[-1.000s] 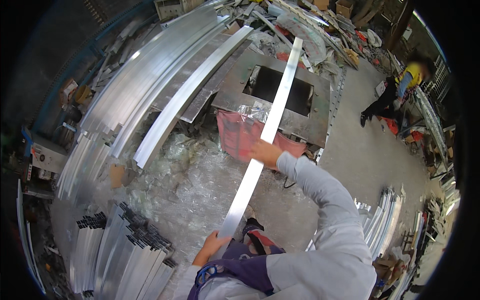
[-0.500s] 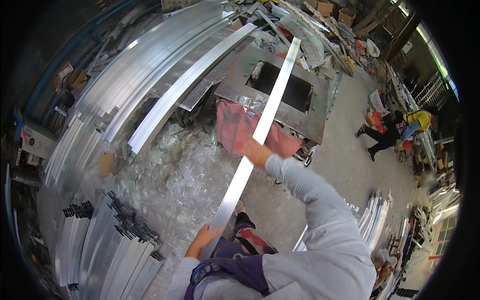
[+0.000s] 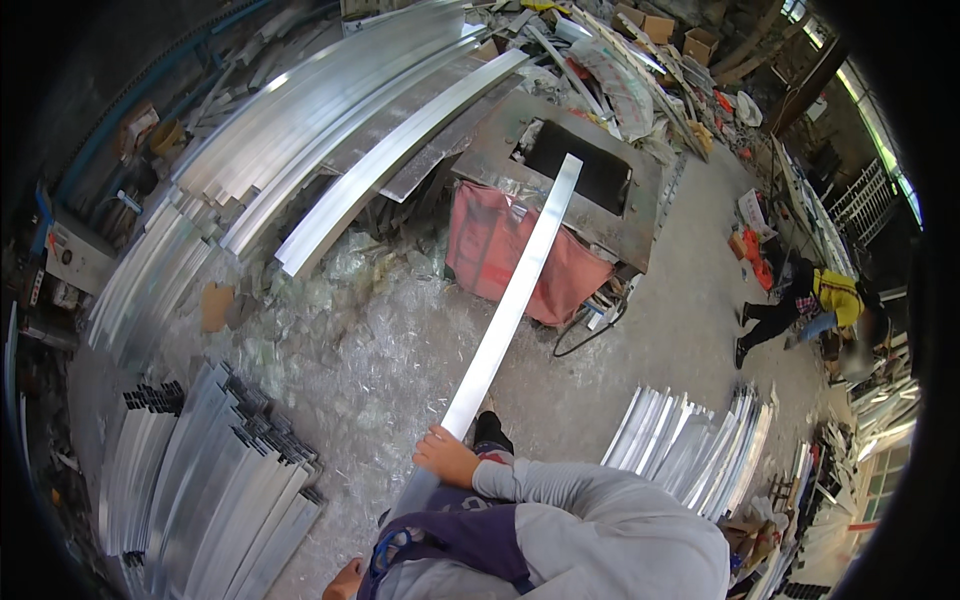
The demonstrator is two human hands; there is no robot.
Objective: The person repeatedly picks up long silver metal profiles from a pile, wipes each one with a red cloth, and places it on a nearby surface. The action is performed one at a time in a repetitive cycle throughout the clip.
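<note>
- Head view, hands: right hand is wrapped over the near end of the long aluminium strip, fingers clamped on it. A second ago this hand gripped the strip far up, near the red sack; it has slid back close to the body.
- Left hand shows only as a sliver at the lower edge beside the strip's near end; I cannot tell whether it grips anything.
- Strip: it runs from the body out to the steel table, its far tip over the table's dark opening. It reached past the opening before, so it looks drawn back toward the person.
- Around the table: red sack hangs at its front, stacked profiles lie left, clear plastic scraps cover the floor before it, a crouching co-worker is well to its right.
</note>
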